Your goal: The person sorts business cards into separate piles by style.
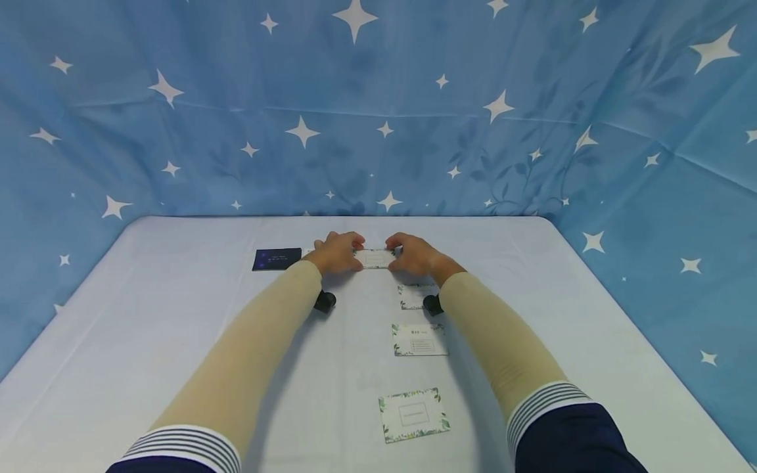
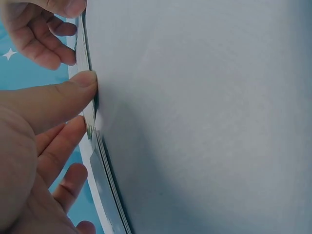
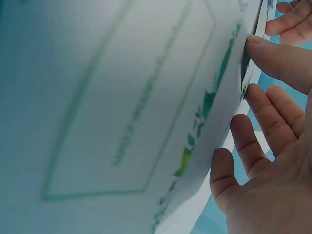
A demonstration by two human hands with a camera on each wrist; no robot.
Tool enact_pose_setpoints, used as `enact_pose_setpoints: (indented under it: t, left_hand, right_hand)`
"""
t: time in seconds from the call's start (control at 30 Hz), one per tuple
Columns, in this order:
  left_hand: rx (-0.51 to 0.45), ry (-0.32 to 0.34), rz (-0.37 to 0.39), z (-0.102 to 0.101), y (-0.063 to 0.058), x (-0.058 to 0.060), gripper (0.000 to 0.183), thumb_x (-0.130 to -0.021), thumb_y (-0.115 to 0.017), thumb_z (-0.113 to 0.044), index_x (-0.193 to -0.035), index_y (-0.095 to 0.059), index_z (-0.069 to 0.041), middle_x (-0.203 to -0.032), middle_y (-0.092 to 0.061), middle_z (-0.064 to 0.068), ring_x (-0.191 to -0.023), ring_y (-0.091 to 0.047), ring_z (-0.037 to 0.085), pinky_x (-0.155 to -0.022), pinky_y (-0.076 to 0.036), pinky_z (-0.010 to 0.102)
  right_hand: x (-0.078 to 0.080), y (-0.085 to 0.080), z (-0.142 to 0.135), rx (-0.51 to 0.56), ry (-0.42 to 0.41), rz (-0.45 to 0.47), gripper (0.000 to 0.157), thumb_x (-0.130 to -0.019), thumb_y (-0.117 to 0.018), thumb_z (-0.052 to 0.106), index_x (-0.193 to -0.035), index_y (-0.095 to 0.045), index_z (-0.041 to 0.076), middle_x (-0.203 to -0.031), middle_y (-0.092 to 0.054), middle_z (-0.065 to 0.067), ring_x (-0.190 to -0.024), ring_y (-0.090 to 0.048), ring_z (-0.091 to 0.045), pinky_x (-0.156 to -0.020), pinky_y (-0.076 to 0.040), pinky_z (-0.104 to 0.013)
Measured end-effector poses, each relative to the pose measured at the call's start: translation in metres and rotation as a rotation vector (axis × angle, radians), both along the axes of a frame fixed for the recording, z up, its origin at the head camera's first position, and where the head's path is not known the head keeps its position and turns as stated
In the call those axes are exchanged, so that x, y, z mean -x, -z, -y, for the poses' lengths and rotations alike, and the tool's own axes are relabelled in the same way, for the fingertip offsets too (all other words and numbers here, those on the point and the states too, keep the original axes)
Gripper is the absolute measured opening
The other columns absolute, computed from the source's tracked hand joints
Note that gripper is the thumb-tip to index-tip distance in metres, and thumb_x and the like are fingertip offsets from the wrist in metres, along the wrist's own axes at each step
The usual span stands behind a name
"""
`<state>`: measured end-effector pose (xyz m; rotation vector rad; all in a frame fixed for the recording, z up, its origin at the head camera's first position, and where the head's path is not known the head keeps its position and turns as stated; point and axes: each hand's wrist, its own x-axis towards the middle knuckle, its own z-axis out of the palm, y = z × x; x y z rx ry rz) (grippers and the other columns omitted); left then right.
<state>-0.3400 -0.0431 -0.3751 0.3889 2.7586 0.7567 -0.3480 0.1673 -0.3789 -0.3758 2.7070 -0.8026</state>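
At the far side of the table, a white card with a green leaf border lies between both hands. My left hand pinches its left end, thumb on the near edge and fingers along the far edge. My right hand grips the right end the same way. The left wrist view shows the card edge-on, the left thumb against its near side. A stack of dark blue cards lies left of the left hand, with a sliver of white between them.
Several more leaf-bordered cards lie in a column toward me: one partly covered by the right wrist camera, a printed one, and a framed one nearest. A blue star-patterned curtain hangs behind the white table.
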Motion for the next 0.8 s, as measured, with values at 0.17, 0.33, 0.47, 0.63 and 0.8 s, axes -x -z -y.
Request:
enact_pose_setpoints:
  t: [0.17, 0.33, 0.47, 0.63, 0.8]
  left_hand:
    - [0.007, -0.003, 0.006, 0.002, -0.002, 0.001, 0.06, -0.09, -0.077, -0.022, -0.144, -0.051, -0.015, -0.134, -0.059, -0.002, -0.124, -0.037, 0.027, -0.102, -0.021, 0.053]
    - [0.001, -0.009, 0.017, 0.002, -0.002, -0.002, 0.062, -0.09, -0.077, -0.021, -0.145, -0.05, -0.015, -0.137, -0.057, -0.001, -0.124, -0.037, 0.028, -0.102, -0.022, 0.053]
    - [-0.023, 0.008, 0.011, 0.001, -0.004, -0.008, 0.066, -0.09, -0.077, -0.023, -0.148, -0.047, -0.015, -0.142, -0.054, -0.002, -0.129, -0.034, 0.028, -0.104, -0.021, 0.054]
    - [-0.031, 0.086, -0.031, -0.007, -0.009, -0.02, 0.067, -0.09, -0.076, -0.026, -0.149, -0.047, -0.016, -0.143, -0.055, -0.004, -0.133, -0.034, 0.027, -0.103, -0.02, 0.053]
    - [-0.04, 0.172, -0.055, -0.022, -0.01, -0.036, 0.066, -0.089, -0.078, -0.028, -0.147, -0.049, -0.017, -0.14, -0.056, -0.006, -0.13, -0.037, 0.024, -0.101, -0.021, 0.051]
  right_hand:
    - [-0.002, -0.001, 0.002, 0.016, 0.022, 0.008, 0.053, -0.09, -0.075, 0.018, -0.139, -0.054, 0.013, -0.144, -0.051, -0.008, -0.135, -0.042, -0.028, -0.113, -0.028, -0.046]
    - [-0.004, 0.0, 0.001, 0.041, 0.026, 0.016, 0.057, -0.09, -0.076, 0.019, -0.142, -0.053, 0.012, -0.147, -0.049, -0.009, -0.137, -0.041, -0.03, -0.113, -0.028, -0.046]
    - [-0.009, -0.002, -0.005, 0.069, 0.002, 0.011, 0.061, -0.091, -0.074, 0.02, -0.146, -0.05, 0.01, -0.149, -0.047, -0.009, -0.136, -0.043, -0.031, -0.11, -0.033, -0.046]
    - [-0.023, -0.012, -0.024, 0.071, -0.036, -0.02, 0.061, -0.092, -0.072, 0.021, -0.147, -0.048, 0.008, -0.148, -0.049, -0.008, -0.133, -0.044, -0.031, -0.107, -0.036, -0.048]
    - [-0.044, -0.025, -0.049, 0.033, -0.056, -0.032, 0.061, -0.091, -0.074, 0.023, -0.145, -0.049, 0.007, -0.145, -0.05, -0.01, -0.131, -0.044, -0.033, -0.106, -0.036, -0.052]
